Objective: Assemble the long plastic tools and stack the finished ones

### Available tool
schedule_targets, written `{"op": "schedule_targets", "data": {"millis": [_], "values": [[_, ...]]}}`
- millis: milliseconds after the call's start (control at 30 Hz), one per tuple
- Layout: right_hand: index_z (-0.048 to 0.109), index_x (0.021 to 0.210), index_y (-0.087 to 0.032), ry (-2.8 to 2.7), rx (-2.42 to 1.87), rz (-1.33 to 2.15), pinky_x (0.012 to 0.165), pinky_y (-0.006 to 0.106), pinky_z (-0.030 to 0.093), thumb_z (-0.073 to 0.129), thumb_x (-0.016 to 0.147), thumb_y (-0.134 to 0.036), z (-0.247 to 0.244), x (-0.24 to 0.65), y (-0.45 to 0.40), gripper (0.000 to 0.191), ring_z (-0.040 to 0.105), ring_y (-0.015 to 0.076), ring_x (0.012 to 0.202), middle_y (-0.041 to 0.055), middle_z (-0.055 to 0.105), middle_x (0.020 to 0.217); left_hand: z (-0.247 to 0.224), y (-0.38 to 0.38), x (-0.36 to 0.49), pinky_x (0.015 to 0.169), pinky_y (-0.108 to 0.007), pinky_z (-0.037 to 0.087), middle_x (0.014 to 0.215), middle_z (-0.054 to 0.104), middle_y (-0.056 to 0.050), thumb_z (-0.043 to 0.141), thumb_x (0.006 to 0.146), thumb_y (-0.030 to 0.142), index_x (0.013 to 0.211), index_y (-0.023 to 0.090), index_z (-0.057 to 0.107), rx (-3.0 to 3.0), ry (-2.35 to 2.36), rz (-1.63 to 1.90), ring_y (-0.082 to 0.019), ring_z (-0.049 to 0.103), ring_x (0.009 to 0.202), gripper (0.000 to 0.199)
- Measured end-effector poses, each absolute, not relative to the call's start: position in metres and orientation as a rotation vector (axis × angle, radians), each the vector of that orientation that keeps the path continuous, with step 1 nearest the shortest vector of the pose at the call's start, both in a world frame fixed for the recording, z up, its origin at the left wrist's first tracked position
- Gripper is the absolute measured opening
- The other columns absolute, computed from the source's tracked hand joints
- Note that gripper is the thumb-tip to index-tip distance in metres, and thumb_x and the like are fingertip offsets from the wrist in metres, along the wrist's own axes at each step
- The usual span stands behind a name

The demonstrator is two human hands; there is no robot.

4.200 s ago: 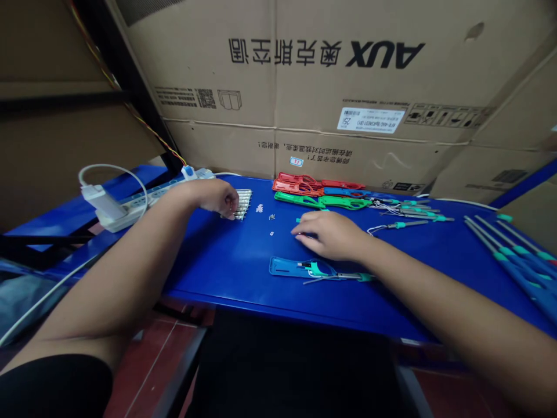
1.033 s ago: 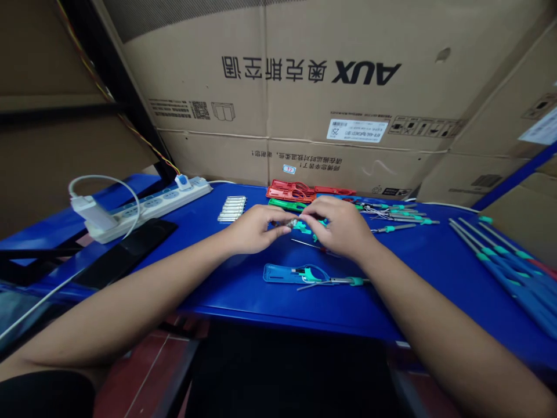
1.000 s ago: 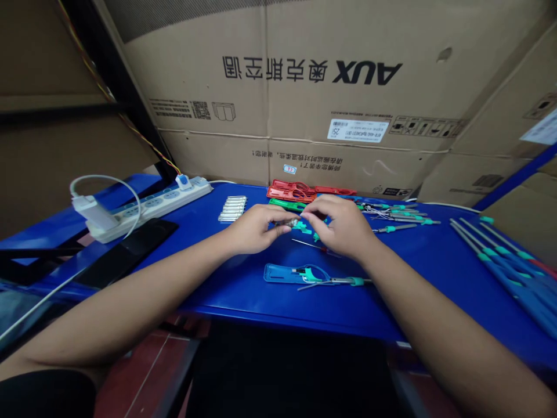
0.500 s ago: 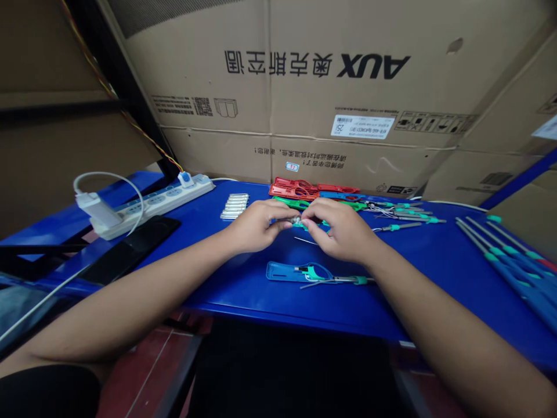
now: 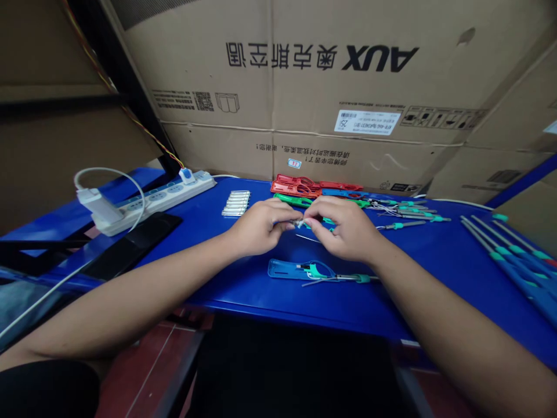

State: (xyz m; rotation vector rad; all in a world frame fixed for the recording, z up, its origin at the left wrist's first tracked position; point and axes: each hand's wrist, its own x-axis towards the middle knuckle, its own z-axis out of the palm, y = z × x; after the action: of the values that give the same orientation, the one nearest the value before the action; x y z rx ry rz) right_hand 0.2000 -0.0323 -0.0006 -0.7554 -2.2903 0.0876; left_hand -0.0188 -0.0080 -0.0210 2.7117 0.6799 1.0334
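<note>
1. a blue holder (image 5: 282, 269) is lying nearest on the blue table (image 5: 243, 293), carrying a teal tool (image 5: 317, 269).
2. the left hand (image 5: 256, 227) and right hand (image 5: 343, 227) are both gripping a small metal part (image 5: 298, 223) between their fingertips, just above a thin pin (image 5: 307, 238).
3. metal tubes (image 5: 237, 203) are lying farther left, while green pieces (image 5: 292, 200) and red pieces (image 5: 296, 186) are lying beyond the hands.

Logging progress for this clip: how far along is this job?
Done-looking: teal-handled tools lie laid out to the right. In hand: the left hand and right hand pinch a small metal piece between them. Left: a row of metal-capped tubes, apparently unused.
</note>
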Motion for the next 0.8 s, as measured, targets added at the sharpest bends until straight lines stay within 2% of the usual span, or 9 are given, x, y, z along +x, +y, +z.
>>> {"op": "schedule_targets", "data": {"millis": [267,800], "values": [[0.067,0.084,-0.018,-2.265,-0.771,0.168,0.069,0.031,0.046,0.056,0.089,-0.019,-0.006,0.197,-0.031,0.012,0.061,0.0168,0.073,0.0044,0.069,0.081,-0.026,-0.009,-0.018,0.083,-0.038,0.052,0.096,0.077,-0.005,0.055,0.090,0.012,0.108,0.023,0.074,2.719,0.706,1.038,-0.019,0.068,0.085,0.028],[0.072,0.080,-0.018,-2.257,-0.860,0.269,0.064,0.028,0.044,0.059,0.086,-0.016,-0.005,0.196,-0.032,0.014,0.061,0.0143,0.067,0.0019,0.069,0.074,-0.033,-0.016,-0.011,0.080,-0.033,0.054,0.092,0.078,-0.003,0.064,0.086,0.012,0.097,0.020,0.077,2.506,0.897,0.994,-0.019,0.069,0.086,0.019]]}}
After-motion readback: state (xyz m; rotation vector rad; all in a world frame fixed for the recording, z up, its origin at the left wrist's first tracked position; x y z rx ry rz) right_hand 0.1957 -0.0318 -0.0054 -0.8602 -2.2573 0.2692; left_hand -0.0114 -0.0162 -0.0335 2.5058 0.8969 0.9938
